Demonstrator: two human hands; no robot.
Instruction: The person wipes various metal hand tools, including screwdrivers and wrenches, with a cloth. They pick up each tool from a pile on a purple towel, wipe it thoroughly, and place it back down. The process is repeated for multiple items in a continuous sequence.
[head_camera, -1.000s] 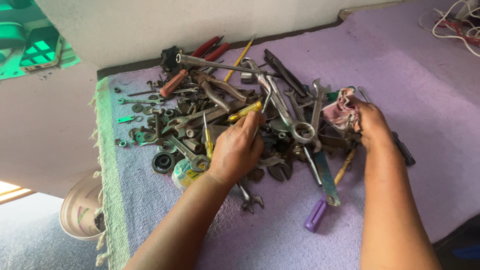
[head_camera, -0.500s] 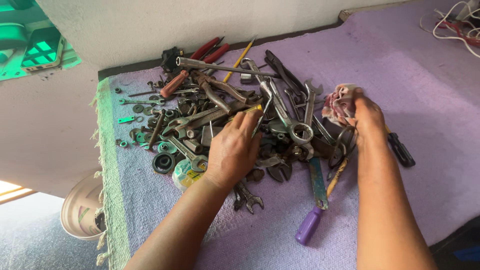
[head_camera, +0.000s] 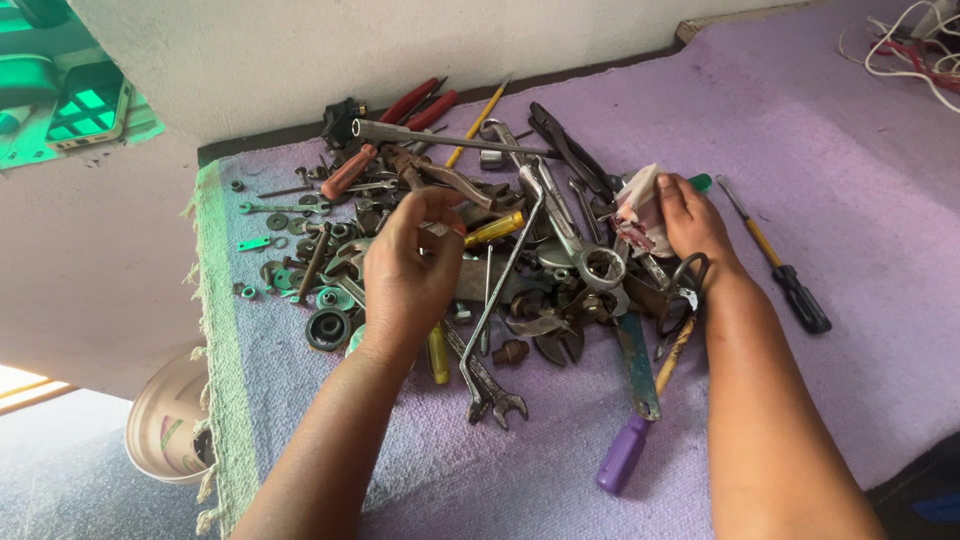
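I see the left hand (head_camera: 405, 275) raised over the tool pile (head_camera: 500, 250) on the purple cloth (head_camera: 850, 200), fingers pinching a small metal piece (head_camera: 437, 229), too small to identify. The right hand (head_camera: 690, 220) grips a stained rag (head_camera: 637, 212). A white bowl (head_camera: 165, 425) sits half-hidden, contents unclear.

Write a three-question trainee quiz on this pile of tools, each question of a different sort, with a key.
1. True or false: the right hand rests on a crumpled cloth.
2. Which lies apart from the pile, on the mat's right side? A) black-handled screwdriver B) hammer C) saw
3. Fill in: the left hand is raised above the pile, fingertips pinching a small ____ part.

Key: 1 true; 2 A; 3 metal
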